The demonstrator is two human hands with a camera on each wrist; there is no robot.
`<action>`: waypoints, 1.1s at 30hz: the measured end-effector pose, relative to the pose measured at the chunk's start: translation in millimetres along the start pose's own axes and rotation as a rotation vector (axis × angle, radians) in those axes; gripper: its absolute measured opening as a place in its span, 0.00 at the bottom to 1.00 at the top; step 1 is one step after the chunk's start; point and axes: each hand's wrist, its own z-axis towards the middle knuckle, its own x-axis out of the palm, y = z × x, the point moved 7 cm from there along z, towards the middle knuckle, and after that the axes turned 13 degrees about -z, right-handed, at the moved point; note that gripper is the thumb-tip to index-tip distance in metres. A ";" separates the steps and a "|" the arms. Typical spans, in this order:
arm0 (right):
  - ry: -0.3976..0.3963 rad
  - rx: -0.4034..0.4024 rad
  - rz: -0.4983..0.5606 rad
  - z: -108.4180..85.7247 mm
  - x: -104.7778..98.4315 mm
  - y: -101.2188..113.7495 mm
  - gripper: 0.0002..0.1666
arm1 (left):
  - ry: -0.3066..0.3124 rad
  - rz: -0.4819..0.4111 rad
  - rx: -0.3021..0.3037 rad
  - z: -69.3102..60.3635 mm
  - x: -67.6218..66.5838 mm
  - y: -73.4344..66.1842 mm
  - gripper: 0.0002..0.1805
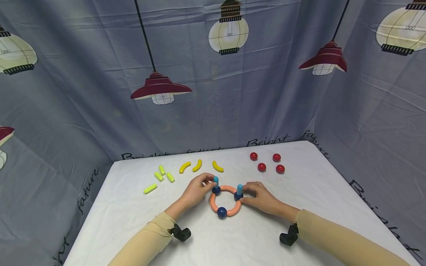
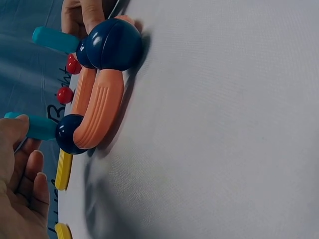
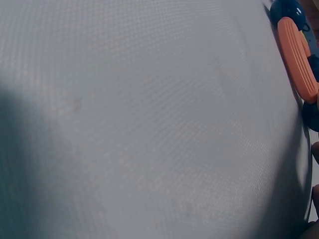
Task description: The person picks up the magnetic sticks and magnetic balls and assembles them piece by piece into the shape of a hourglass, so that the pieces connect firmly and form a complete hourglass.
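On the white table a ring of curved orange rods point(image 1: 213, 202) joins dark blue balls, with the front ball point(image 1: 222, 212) bearing no upright rod. A short light blue rod point(image 1: 216, 181) stands on the left ball point(image 1: 216, 190); my left hand point(image 1: 197, 190) pinches this rod between thumb and fingers, as the left wrist view also shows. Another light blue rod point(image 1: 239, 189) rises from the right ball point(image 1: 238, 196). Around that ball, the thumb and fingers of my right hand point(image 1: 261, 198) hold on from the right. In the right wrist view, only fingertips show at the edge.
Several light green rods point(image 1: 150, 188) lie at the left of the table. Three yellow curved rods point(image 1: 217, 166) are behind the ring, and several red balls point(image 1: 261, 167) sit at the back right. A lamp-patterned curtain point(image 1: 199, 122) hangs around the table.
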 end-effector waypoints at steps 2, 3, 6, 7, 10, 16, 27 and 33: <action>-0.001 -0.001 -0.001 0.3 0.4 -0.5 0.23 | -0.001 -0.004 -0.002 -0.5 0.2 0.0 0.14; -0.002 -0.001 -0.003 0.3 0.5 -0.9 0.24 | -0.002 -0.005 -0.001 -0.7 0.2 0.2 0.14; -0.004 0.001 -0.006 0.2 0.9 -1.1 0.23 | -0.003 -0.011 0.004 -1.3 0.4 0.9 0.14; -0.005 0.002 -0.009 0.2 1.0 -1.2 0.23 | -0.002 -0.014 0.006 -1.5 0.4 1.2 0.14; -0.005 0.004 -0.012 0.4 1.1 -1.2 0.23 | 0.002 -0.020 0.003 -2.7 0.7 2.4 0.15; -0.002 0.013 -0.012 -0.2 1.2 -1.4 0.23 | -0.024 -0.021 -0.064 -12.5 -0.7 7.4 0.19; 0.000 0.026 -0.012 0.1 1.1 -2.7 0.24 | -0.021 0.149 -0.065 -59.9 10.7 9.5 0.30; -0.012 0.034 0.007 -0.1 2.3 -1.4 0.22 | 0.002 0.256 -0.016 -73.6 28.5 3.0 0.33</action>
